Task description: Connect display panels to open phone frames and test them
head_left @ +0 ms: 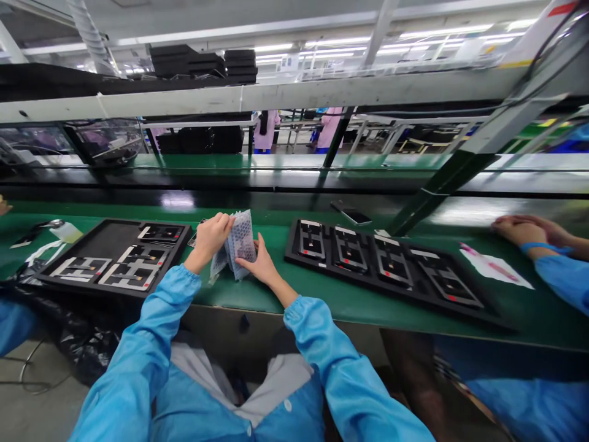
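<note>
Near the counter's front edge [264, 307], your left hand [212, 236] pinches bubble wrap [242, 237] by its top, right hand [263, 263] half-open, thumb on it, grip unclear.

- We note a green bench [340, 302] spanning nearly the whole view.
- Behind it we see a dark, glossy strip [230, 199], white light glaring off it at left.
- Above, a long pale beam [294, 96], scuffed in spots.
- Slanting post [510, 123] at right: pale above, dark green below.
- Ribbed pipe [87, 34], upper left.
- We count several white ceiling lights [446, 32], lit, farther back.
- Pale table frames [394, 138] beyond, blurred.
- Grey floor [32, 420], lower left.
</note>
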A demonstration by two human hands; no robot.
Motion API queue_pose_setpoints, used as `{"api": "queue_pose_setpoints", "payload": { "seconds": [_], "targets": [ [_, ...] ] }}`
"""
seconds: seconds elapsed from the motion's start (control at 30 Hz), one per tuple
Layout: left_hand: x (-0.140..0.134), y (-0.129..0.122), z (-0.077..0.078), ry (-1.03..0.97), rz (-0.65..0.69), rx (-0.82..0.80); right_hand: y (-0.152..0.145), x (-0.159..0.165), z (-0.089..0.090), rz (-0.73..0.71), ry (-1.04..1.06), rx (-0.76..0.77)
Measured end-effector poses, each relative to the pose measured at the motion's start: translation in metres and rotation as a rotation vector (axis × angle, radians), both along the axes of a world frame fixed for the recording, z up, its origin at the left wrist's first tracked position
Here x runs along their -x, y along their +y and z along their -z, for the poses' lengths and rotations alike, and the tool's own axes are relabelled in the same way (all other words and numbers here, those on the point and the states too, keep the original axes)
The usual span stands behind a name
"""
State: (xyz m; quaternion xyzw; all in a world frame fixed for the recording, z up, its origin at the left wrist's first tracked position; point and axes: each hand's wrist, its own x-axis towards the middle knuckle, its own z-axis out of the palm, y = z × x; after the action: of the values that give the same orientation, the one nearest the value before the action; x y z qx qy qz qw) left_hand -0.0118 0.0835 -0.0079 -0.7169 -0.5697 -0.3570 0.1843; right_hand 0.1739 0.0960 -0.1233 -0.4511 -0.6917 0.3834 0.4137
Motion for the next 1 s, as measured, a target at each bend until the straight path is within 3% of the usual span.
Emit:
{"api": "queue_pose_setpoints", "payload": {
  "seconds": [0.07,0.27,0.53,0.73,0.87,1.0],
  "targets": [
    [0.001,0.002,0.005,-0.043,-0.015,-0.035,-0.008,-0.005,0.007,0.051,-0.09,0.008],
    [-0.006,0.006,0.014,-0.224,-0.041,-0.166,-0.025,-0.011,0.013,0.013,-0.238,-0.071],
    [-0.021,-0.005,0.011,-0.314,0.042,-0.19,-0.003,0.012,0.005,-0.048,-0.358,-0.123],
    [-0.014,-0.034,0.015,-0.177,0.14,-0.045,0.006,0.008,0.004,-0.153,-0.297,-0.134],
    [-0.001,-0.04,0.022,-0.106,0.026,-0.004,0.004,0.007,0.001,-0.158,-0.32,-0.122],
    [0.01,-0.036,0.018,0.043,-0.025,0.041,0.0,0.008,-0.005,-0.165,-0.325,-0.139]
  ]
}}
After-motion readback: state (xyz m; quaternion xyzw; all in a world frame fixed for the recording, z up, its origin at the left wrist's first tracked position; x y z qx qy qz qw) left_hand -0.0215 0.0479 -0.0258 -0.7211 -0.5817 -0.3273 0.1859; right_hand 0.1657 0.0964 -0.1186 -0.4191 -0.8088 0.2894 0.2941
